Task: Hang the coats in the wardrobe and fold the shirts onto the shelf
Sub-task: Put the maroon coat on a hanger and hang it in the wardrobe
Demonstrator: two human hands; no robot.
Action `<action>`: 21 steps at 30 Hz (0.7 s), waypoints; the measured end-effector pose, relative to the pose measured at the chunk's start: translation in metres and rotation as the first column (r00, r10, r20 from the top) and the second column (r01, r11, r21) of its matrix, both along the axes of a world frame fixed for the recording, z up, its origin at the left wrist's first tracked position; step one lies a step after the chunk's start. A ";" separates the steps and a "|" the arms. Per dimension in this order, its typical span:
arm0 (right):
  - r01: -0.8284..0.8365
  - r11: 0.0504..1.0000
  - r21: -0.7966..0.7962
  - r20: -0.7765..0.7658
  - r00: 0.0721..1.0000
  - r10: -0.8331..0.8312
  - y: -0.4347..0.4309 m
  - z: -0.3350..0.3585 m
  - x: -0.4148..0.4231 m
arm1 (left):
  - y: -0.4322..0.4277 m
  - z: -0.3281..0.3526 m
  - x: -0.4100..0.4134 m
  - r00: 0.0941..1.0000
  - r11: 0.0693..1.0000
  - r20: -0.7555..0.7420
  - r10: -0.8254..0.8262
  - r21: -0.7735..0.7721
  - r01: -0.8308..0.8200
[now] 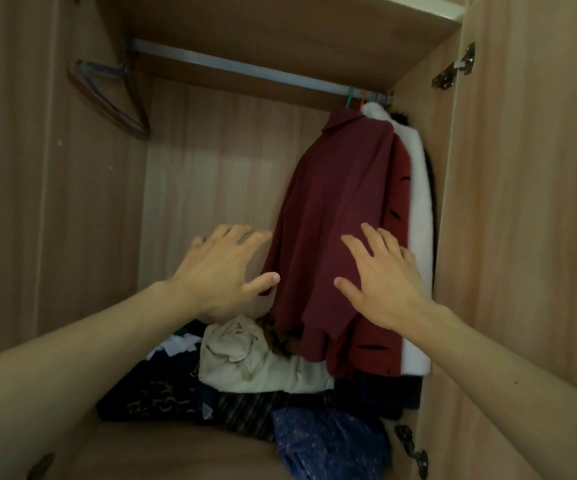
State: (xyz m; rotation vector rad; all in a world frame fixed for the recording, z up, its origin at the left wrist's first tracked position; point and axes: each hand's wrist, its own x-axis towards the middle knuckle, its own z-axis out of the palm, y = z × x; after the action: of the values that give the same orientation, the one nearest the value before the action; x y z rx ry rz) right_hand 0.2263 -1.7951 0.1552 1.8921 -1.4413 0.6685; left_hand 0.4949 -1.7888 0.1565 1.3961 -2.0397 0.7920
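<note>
A dark red coat [335, 202] hangs on a green hanger from the metal rail [238, 69] at the wardrobe's right end. Behind it hang a brighter red garment [399, 216] and a white coat [418, 202]. My left hand [221, 271] is spread open just left of the dark red coat, thumb near its hem. My right hand [384, 275] lies open with fingers straight against the coat's front. Neither hand grips anything.
Several empty hangers [113, 98] hang at the rail's left end. A heap of clothes lies on the wardrobe floor: a cream garment [245, 358], dark patterned fabric [155, 393], a blue patterned piece [328, 445]. Wardrobe doors [529, 237] stand open on both sides.
</note>
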 end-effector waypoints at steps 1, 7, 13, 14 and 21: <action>0.004 1.000 0.011 0.012 1.000 -0.004 0.010 -0.007 0.003 | 0.006 -0.008 0.004 0.999 0.999 -0.027 -0.030 0.016 0.030; 0.106 0.986 0.130 -0.018 0.994 -0.105 0.074 -0.059 -0.001 | 0.033 -0.073 0.008 0.979 0.974 -0.166 -0.116 0.176 0.145; 0.176 0.975 0.135 -0.031 0.984 -0.174 0.148 -0.072 -0.031 | 0.076 -0.110 -0.014 0.949 0.941 -0.238 -0.207 0.217 0.260; 0.173 0.974 0.145 -0.018 0.985 -0.172 0.158 -0.074 -0.035 | 0.084 -0.115 -0.018 0.949 0.938 -0.230 -0.218 0.220 0.269; 0.109 0.978 0.177 0.071 0.990 -0.123 0.226 -0.089 -0.068 | 0.151 -0.113 -0.054 0.961 0.939 -0.166 -0.219 0.231 0.254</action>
State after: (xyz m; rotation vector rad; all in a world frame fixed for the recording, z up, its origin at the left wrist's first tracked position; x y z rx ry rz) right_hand 0.1586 -1.5690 0.0663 1.9111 -1.6964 0.5878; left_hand 0.4409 -1.6381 0.0432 1.2608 -2.2013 0.3339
